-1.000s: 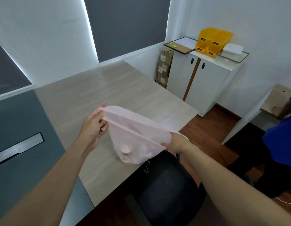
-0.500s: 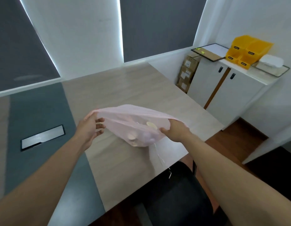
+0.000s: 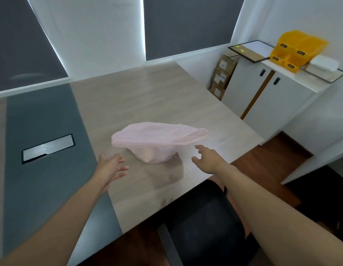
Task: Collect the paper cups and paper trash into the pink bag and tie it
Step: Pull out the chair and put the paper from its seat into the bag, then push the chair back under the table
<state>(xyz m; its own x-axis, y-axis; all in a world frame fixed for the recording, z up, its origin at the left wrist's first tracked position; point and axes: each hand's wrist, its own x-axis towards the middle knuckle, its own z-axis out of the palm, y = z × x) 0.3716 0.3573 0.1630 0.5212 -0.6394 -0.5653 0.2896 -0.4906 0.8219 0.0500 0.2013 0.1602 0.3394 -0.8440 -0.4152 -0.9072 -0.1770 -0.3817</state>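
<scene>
Grip of both hands loose, left hand (image 3: 111, 168), right hand (image 3: 207, 160), fingers spread, flanking pink bag (image 3: 155, 143)

bag (image 3: 159, 142): pale pink, see-through
table (image 3: 147, 96): light wood grain, beige-grey
table strip (image 3: 44, 120): dark grey-green
hatch (image 3: 47, 147): silver, black frame
chair (image 3: 203, 223): black
floor (image 3: 266, 166): reddish-brown wood
cabinet (image 3: 278, 104): white doors, black handles, brown stripe between the doors
bins (image 3: 295, 48): yellow, black labels
boxes (image 3: 222, 73): brown cardboard, white labels
blinds (image 3: 188, 24): dark grey
walls (image 3: 93, 35): white
board (image 3: 251, 50): white and cork brown, black frame, yellow-green notes
</scene>
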